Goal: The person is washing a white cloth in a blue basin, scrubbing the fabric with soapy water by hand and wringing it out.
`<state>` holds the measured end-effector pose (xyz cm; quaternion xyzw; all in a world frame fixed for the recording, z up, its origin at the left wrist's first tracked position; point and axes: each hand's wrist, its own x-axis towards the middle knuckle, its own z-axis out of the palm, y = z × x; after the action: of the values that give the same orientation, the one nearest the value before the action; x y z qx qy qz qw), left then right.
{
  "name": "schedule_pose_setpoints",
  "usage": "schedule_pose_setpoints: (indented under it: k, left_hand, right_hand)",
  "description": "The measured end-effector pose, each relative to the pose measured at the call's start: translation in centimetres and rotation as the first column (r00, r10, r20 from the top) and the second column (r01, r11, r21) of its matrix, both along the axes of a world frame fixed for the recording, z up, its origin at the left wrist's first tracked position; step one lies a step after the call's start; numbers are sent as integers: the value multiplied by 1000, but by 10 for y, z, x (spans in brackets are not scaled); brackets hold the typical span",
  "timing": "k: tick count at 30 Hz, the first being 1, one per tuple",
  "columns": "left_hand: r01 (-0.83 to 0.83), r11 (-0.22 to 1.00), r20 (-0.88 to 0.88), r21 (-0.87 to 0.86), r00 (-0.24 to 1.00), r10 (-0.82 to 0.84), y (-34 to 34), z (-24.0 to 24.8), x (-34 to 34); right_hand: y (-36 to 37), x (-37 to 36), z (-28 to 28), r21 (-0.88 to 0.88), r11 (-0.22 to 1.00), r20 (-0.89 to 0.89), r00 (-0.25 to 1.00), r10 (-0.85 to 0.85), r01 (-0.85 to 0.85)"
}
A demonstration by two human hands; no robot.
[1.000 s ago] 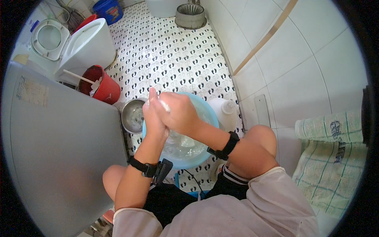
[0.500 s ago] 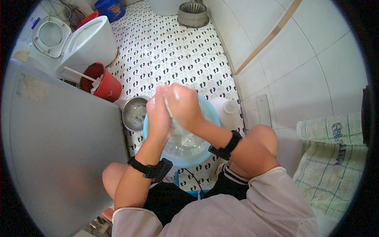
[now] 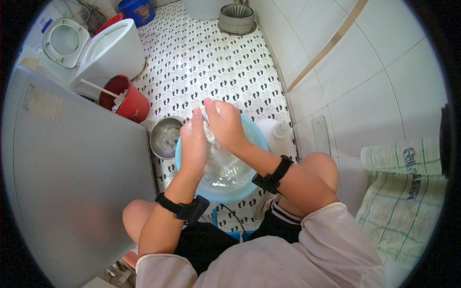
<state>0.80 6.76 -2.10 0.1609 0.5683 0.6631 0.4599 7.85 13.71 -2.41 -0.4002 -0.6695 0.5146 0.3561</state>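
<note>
My left hand [image 3: 193, 141] and my right hand [image 3: 224, 124] are close together above a light blue basin [image 3: 261, 134]. Both are closed on a wet white cloth [image 3: 210, 133], which shows in the gap between them; its exact kind is hard to make out. The thumbs point up and away from me. Sudsy, clear water [image 3: 223, 175] fills the basin under my wrists. My fingers hide much of the cloth and the far part of the basin.
A steel bowl [image 3: 164, 139] stands left of the basin, a white plastic bottle [image 3: 274, 132] right of it. Farther left are a red bin [image 3: 137, 103] and a toilet [image 3: 108, 48]. A grey panel [image 3: 81, 168] borders my left; a checked towel [image 3: 398, 206] hangs at right.
My hands have shifted slightly against each other, and the thumbs stick up more. More of the white cloth shows between them. The basin and the things around it have stayed put.
</note>
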Motion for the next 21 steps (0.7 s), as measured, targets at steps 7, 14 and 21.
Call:
schedule_pose_setpoints:
  k: [7, 14, 21]
  left_hand:
    - [-27, 998, 105, 62, 994, 20, -2, -9, -9]
    - [-36, 999, 123, 17, 992, 33, -1, -5, -8]
    - [-100, 992, 186, 80, 979, 84, -2, -2, -3]
  right_hand:
    - [-23, 4, 4, 467, 884, -64, 995, 70, -33]
    - [-26, -4, 3, 499, 866, -175, 983, 59, 37]
    - [-24, 3, 17, 376, 923, -23, 995, 97, -82]
